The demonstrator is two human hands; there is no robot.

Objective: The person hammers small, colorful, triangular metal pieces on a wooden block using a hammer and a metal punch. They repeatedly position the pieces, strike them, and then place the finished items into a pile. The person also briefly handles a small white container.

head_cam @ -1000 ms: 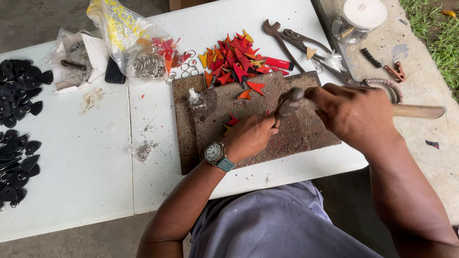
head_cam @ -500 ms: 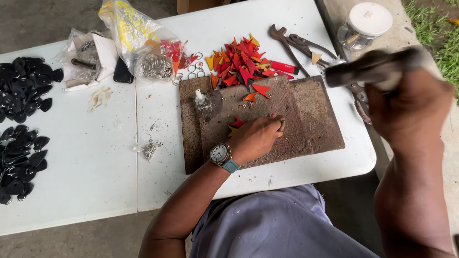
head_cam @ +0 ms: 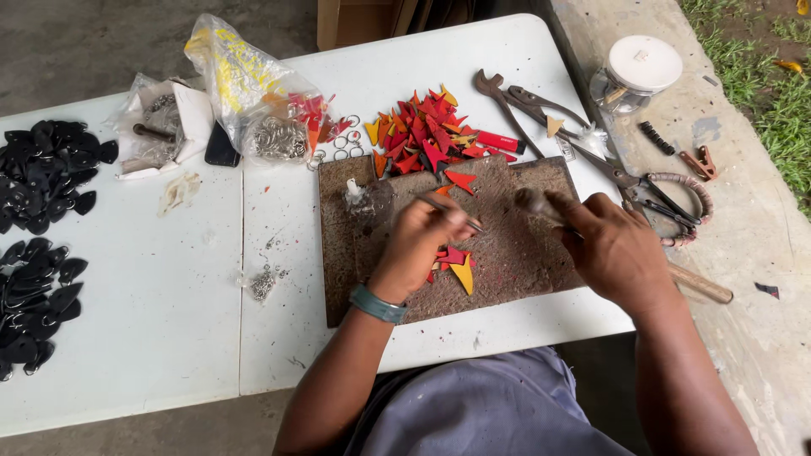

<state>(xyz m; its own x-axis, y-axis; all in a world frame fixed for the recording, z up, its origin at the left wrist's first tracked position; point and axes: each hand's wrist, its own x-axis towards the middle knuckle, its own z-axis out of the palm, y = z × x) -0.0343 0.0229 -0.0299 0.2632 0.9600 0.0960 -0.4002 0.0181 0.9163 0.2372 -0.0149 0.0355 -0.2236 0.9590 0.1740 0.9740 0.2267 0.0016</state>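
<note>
The left hand [head_cam: 427, 232] pinches a thin metal punch [head_cam: 452, 213], tip down on a small stack of red and yellow pointed leather pieces [head_cam: 452, 263] lying mid-board on the rough brown work board [head_cam: 524, 253] at the table's near edge. The right hand [head_cam: 621, 249] is wrapped tight round a hammer [head_cam: 541, 205], its wooden handle sticking out towards the right corner, head low beside the punch.

My guess is the work is somewhere in the middle: a heap of red, orange and yellow cutouts [head_cam: 427, 135] sits at the board's far edge, and only the few under the punch are being worked.

Beyond that, at the far edge, a crinkly clear plastic bag [head_cam: 245, 84] holds shiny metal rings [head_cam: 279, 137]. Dull steel pliers and tongs [head_cam: 541, 105] lie toward the far right corner. Along the left edge of the white table [head_cam: 169, 338] matte black leather shapes [head_cam: 42, 219] are piled
</note>
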